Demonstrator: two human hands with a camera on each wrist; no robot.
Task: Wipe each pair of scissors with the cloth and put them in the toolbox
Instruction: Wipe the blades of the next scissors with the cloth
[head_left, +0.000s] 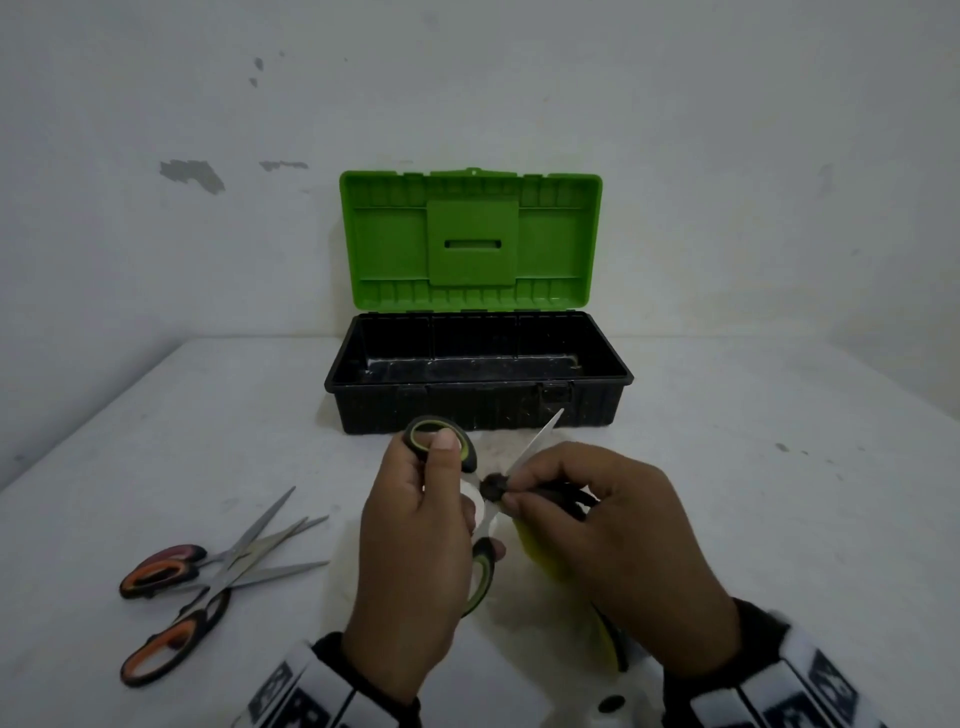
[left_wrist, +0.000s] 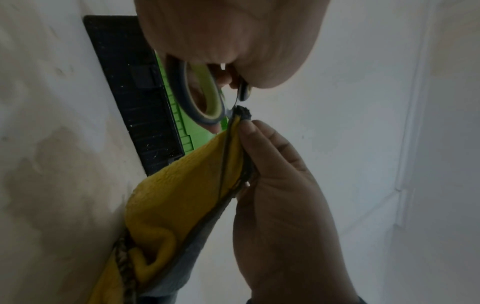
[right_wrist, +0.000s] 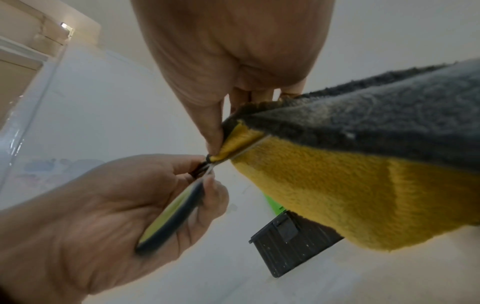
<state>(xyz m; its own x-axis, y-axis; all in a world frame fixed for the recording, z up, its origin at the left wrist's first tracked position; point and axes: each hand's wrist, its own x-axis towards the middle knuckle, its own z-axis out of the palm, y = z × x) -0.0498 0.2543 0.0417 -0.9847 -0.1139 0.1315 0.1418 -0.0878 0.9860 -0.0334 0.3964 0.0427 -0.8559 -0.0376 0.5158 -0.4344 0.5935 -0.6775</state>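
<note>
My left hand (head_left: 448, 470) grips the green-and-black handles of a pair of scissors (head_left: 536, 435), held open above the table with one blade pointing up and right toward the toolbox. My right hand (head_left: 511, 488) pinches a yellow-and-grey cloth (head_left: 525, 541) around the blade close to the pivot. In the wrist views the cloth (left_wrist: 176, 195) (right_wrist: 337, 195) hangs down from that pinch. The black toolbox (head_left: 478, 388) stands just beyond the hands with its green lid (head_left: 470, 239) raised, and the part of its inside that shows holds nothing.
On the table to the left lie three more pairs of scissors, crossed over one another: two with orange-and-black handles (head_left: 171, 644) (head_left: 156, 576) and one with a maroon handle (head_left: 179, 552). A white wall rises right behind the toolbox.
</note>
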